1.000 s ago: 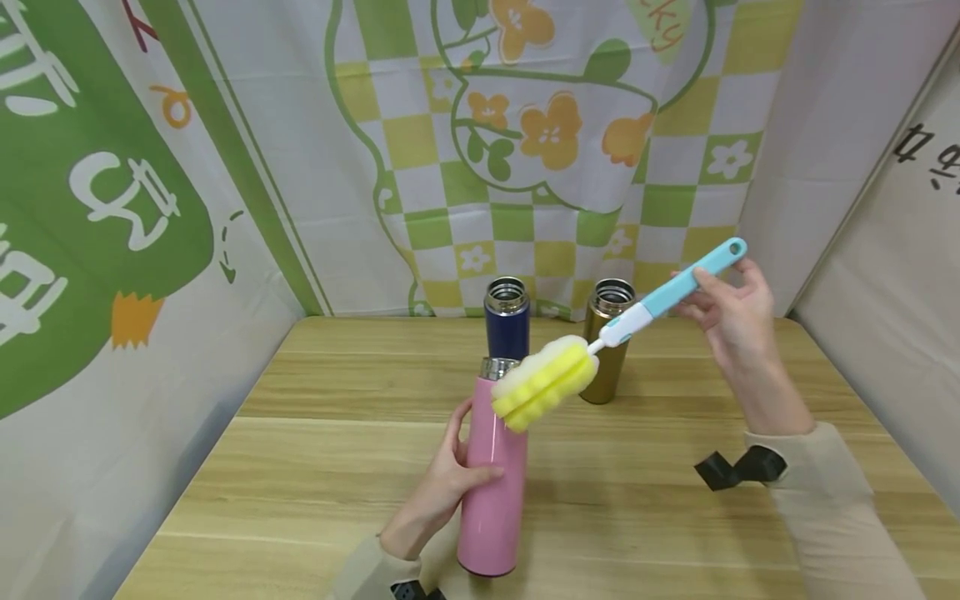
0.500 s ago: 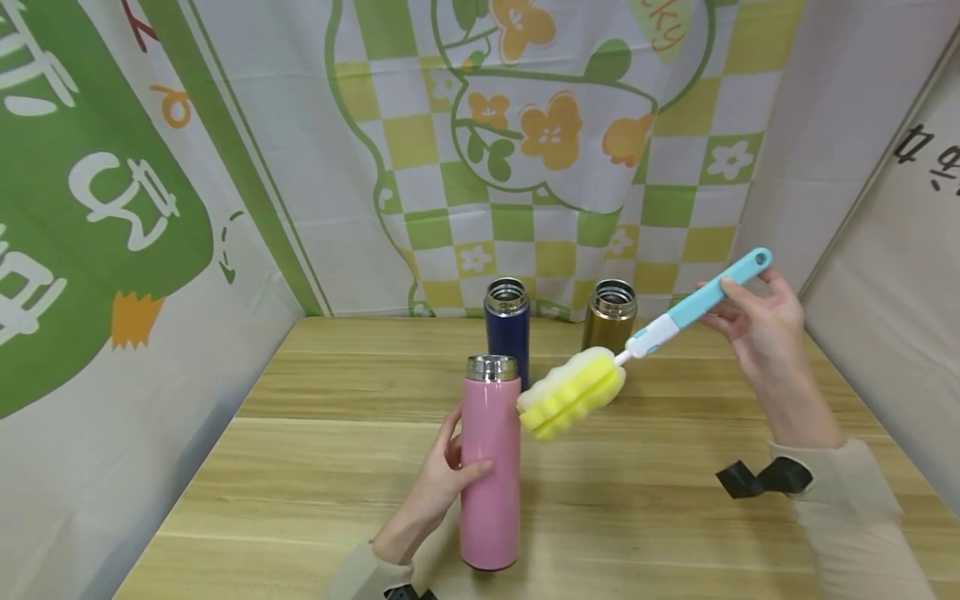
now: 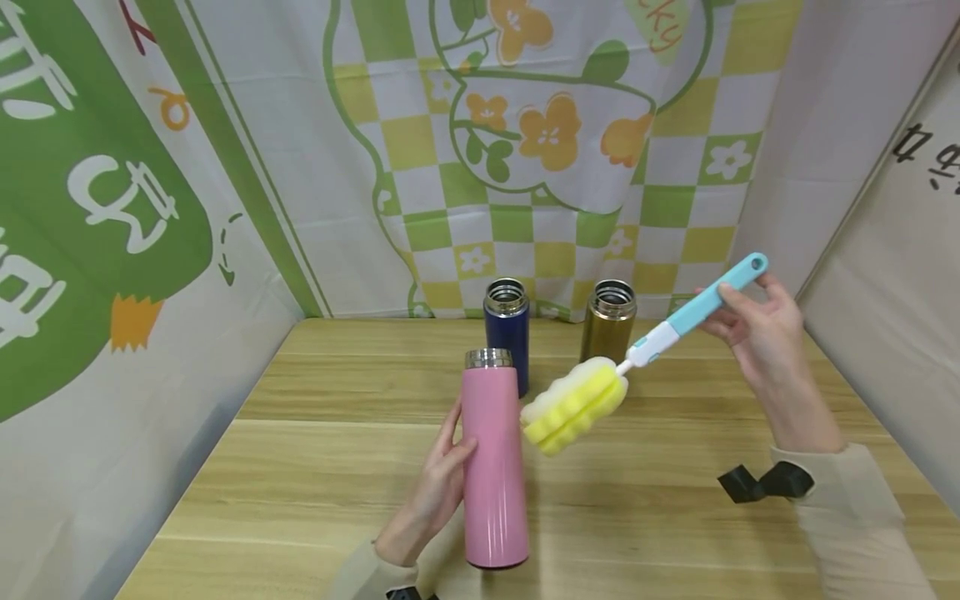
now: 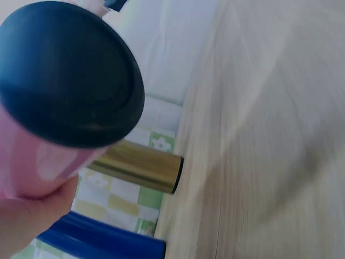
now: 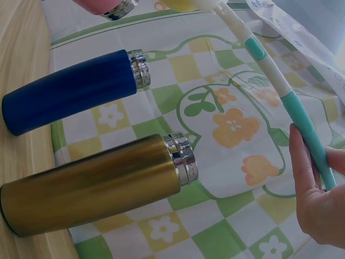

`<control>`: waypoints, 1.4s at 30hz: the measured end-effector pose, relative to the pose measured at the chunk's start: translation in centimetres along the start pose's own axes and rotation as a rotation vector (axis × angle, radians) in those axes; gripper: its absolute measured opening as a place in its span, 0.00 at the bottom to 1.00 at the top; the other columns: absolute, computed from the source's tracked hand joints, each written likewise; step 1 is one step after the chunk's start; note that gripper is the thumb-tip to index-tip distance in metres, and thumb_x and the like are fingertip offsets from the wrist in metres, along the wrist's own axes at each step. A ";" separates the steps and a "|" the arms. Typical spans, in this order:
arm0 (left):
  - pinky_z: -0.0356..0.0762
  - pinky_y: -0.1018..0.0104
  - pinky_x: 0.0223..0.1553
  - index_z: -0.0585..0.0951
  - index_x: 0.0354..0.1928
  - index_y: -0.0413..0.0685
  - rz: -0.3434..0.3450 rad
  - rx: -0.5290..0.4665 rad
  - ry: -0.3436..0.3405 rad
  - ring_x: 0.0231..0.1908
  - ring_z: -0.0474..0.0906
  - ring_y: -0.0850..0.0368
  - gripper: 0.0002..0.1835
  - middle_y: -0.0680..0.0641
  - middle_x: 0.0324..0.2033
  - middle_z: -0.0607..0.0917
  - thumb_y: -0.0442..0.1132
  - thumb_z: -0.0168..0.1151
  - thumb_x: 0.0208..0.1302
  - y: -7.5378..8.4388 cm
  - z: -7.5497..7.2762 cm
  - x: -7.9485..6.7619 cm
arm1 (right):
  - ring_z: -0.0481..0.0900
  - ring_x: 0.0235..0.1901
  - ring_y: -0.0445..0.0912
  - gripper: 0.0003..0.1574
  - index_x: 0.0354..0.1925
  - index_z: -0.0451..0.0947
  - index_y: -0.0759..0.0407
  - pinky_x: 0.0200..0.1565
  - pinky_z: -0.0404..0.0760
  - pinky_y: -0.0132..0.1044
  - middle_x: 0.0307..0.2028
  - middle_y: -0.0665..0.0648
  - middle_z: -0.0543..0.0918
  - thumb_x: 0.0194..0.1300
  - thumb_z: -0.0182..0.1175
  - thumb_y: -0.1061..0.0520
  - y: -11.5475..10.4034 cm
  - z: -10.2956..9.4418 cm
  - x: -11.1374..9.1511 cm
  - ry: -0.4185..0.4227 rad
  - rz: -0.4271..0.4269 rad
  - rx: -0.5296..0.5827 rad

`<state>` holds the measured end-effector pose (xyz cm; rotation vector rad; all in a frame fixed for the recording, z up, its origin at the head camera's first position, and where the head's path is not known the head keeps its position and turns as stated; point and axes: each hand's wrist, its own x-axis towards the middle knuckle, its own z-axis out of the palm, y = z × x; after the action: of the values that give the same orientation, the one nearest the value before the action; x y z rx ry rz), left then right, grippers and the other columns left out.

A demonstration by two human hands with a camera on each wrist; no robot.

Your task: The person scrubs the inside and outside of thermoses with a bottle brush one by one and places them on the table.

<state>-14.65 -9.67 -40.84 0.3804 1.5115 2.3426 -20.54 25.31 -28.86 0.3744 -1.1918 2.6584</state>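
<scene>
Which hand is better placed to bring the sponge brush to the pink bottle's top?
Probably the right hand: it grips the sponge brush by its blue handle, with the sponge end near the pink bottle. The left hand is busy holding that bottle.

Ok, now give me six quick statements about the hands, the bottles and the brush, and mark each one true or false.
1. The left hand holds the pink bottle. True.
2. The right hand grips the brush by its sponge. False: it grips the teal handle.
3. The blue bottle and the gold bottle stand upright on the table. True.
4. The pink bottle stands on the table. False: the left wrist view shows its base raised off it.
5. The blue bottle is uncapped. True.
6. The sponge is inside the pink bottle. False: it is outside, to the right of it in the head view.
</scene>
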 end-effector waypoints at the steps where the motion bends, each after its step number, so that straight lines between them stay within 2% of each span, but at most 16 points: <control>1: 0.66 0.58 0.51 0.35 0.68 0.59 -0.009 -0.004 0.010 0.51 0.69 0.55 0.40 0.32 0.63 0.51 0.35 0.46 0.63 0.0 0.1 0.0 | 0.81 0.30 0.55 0.20 0.47 0.59 0.64 0.34 0.79 0.43 0.28 0.64 0.79 0.57 0.51 0.73 0.0 0.0 0.0 0.000 0.000 0.000; 5: 0.68 0.56 0.49 0.37 0.67 0.59 -0.008 0.007 0.070 0.48 0.70 0.53 0.47 0.33 0.60 0.56 0.35 0.57 0.56 -0.4 0.3 0.3 | 0.81 0.31 0.55 0.19 0.46 0.59 0.65 0.34 0.79 0.42 0.27 0.62 0.78 0.58 0.51 0.73 0.1 -0.1 -0.1 -0.009 -0.007 -0.007; 8: 0.68 0.56 0.49 0.38 0.67 0.57 0.019 0.042 0.099 0.49 0.69 0.52 0.51 0.34 0.58 0.59 0.35 0.63 0.51 -0.7 0.2 0.5 | 0.82 0.30 0.54 0.19 0.47 0.59 0.64 0.33 0.79 0.42 0.27 0.63 0.79 0.58 0.50 0.73 0.2 -0.1 -0.1 -0.012 -0.011 -0.014; 12: 0.66 0.58 0.50 0.40 0.68 0.53 0.044 0.116 0.127 0.50 0.68 0.53 0.50 0.34 0.58 0.61 0.36 0.64 0.51 -0.8 0.2 0.5 | 0.82 0.30 0.53 0.21 0.48 0.59 0.64 0.34 0.79 0.42 0.28 0.62 0.79 0.57 0.52 0.73 0.0 0.1 0.1 0.006 -0.011 -0.038; 17: 0.63 0.60 0.52 0.45 0.68 0.54 0.054 0.197 0.147 0.51 0.68 0.52 0.46 0.32 0.58 0.63 0.38 0.62 0.52 -0.8 0.0 0.3 | 0.82 0.30 0.54 0.23 0.49 0.57 0.64 0.34 0.79 0.42 0.27 0.62 0.79 0.56 0.52 0.73 -0.3 0.6 0.7 0.022 -0.018 -0.038; 24: 0.63 0.54 0.54 0.47 0.68 0.53 0.043 0.196 0.146 0.53 0.68 0.46 0.45 0.30 0.57 0.64 0.35 0.62 0.52 -0.7 -0.3 0.1 | 0.82 0.29 0.55 0.31 0.53 0.53 0.60 0.32 0.79 0.42 0.25 0.65 0.81 0.55 0.55 0.73 -0.6 1.8 1.7 0.041 -0.032 -0.069; 34: 0.67 0.58 0.51 0.50 0.67 0.51 0.043 0.177 0.131 0.49 0.72 0.51 0.46 0.33 0.55 0.69 0.32 0.65 0.49 -0.6 -0.4 0.3 | 0.82 0.30 0.53 0.35 0.54 0.53 0.58 0.34 0.79 0.43 0.26 0.63 0.81 0.52 0.58 0.72 -0.6 3.2 2.3 0.062 -0.033 -0.119; 42: 0.66 0.56 0.52 0.49 0.67 0.49 0.018 0.213 0.148 0.50 0.72 0.50 0.45 0.32 0.54 0.70 0.36 0.63 0.51 -0.4 -0.4 0.3 | 0.82 0.27 0.53 0.33 0.53 0.52 0.57 0.33 0.79 0.42 0.27 0.64 0.82 0.54 0.56 0.72 0.2 3.2 1.9 -0.009 -0.014 -0.144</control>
<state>-15.08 -9.76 -41.35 0.2764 1.8421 2.2736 -21.95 22.93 -26.30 0.3691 -1.3682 2.5425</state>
